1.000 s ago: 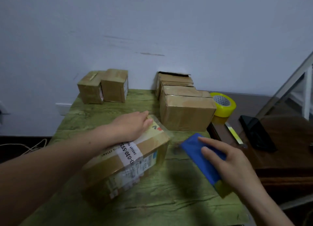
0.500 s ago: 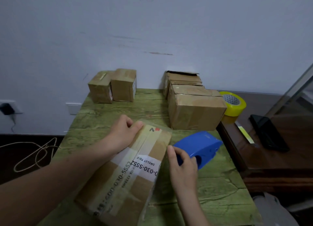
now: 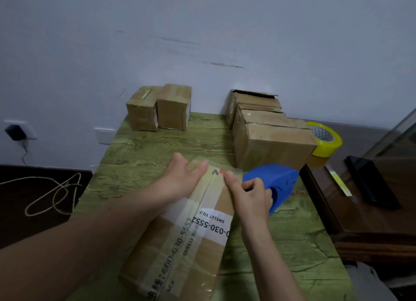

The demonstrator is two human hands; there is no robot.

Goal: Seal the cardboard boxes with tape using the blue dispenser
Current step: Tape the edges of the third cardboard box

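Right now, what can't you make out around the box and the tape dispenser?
Head view:
Blue tape dispenser: near side and any tape hidden behind the right hand.
Labelled cardboard box: left edge under the left hand and forearm; near-end print blurred.
Yellow tape roll: partly behind the large box.

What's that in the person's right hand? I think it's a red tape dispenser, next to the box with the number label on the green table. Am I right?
Almost, but the colour is wrong. The head view shows the dispenser is blue, not red. The right hand holds a blue tape dispenser, next to the box with the number label on the green table.
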